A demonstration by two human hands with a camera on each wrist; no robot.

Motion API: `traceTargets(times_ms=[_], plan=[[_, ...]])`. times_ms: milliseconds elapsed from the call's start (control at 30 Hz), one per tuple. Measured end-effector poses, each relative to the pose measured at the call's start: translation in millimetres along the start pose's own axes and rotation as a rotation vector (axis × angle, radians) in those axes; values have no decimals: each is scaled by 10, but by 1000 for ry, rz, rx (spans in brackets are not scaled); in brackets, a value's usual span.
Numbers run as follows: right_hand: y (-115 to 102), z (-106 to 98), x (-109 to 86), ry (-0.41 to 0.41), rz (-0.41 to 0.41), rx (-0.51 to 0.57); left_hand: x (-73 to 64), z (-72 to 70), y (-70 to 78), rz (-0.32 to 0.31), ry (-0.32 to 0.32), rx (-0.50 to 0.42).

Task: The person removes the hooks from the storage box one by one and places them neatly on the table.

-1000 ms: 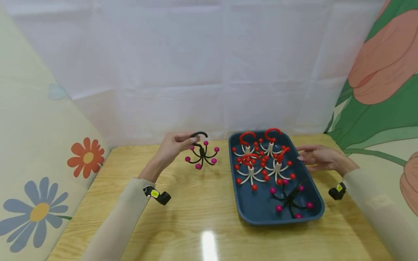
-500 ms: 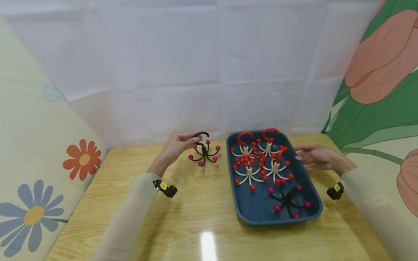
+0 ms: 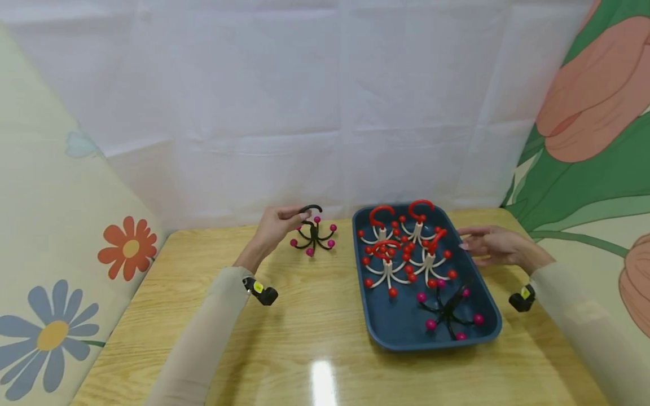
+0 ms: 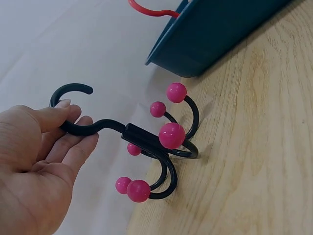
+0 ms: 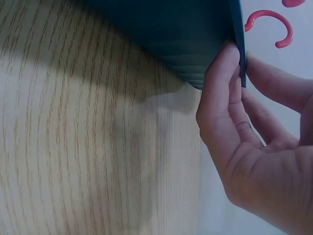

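My left hand [image 3: 278,230] pinches the curved top of a black rotating hook hanger [image 4: 146,138] between thumb and fingers, left of the tray. Its black arms end in pink balls and spread just over the wooden table. At the tray's right side, my right hand [image 5: 259,127] holds the rim, thumb on one face and fingers on the outer wall. The dark blue tray [image 3: 373,324] holds several white hangers with red hooks and red balls, one of them a front-left white hanger [image 3: 388,268]. Another black hanger [image 3: 449,309] with pink balls lies at the tray's front right.
A wooden table [image 3: 284,338] carries the tray. Behind it hangs a white sheet [image 3: 264,113]. Flower-printed panels flank both sides, with a red flower print [image 3: 130,248] on the left. Black wrist cameras sit on both wrists.
My left forearm has shifted a little to the right and forward, while the black hanger has risen slightly in view. The right hand keeps its place on the tray rim.
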State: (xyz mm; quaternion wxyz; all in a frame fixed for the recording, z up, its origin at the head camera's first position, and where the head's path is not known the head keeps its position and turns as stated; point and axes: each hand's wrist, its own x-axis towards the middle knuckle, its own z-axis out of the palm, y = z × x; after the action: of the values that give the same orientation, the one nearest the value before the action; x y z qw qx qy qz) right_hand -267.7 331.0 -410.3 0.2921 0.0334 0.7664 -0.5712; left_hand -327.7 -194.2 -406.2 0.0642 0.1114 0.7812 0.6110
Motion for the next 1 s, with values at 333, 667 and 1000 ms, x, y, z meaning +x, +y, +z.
traceTargets(times_ms=[333, 667, 1000], plan=[[0, 15, -29, 2, -14, -10, -39, 13, 18, 0, -1, 52], [-5, 23, -46, 9, -24, -12, -64, 42, 72, 13, 31, 130], [-9, 44, -50, 19, -27, 8, -119, 78, 240, 5, 62, 219]])
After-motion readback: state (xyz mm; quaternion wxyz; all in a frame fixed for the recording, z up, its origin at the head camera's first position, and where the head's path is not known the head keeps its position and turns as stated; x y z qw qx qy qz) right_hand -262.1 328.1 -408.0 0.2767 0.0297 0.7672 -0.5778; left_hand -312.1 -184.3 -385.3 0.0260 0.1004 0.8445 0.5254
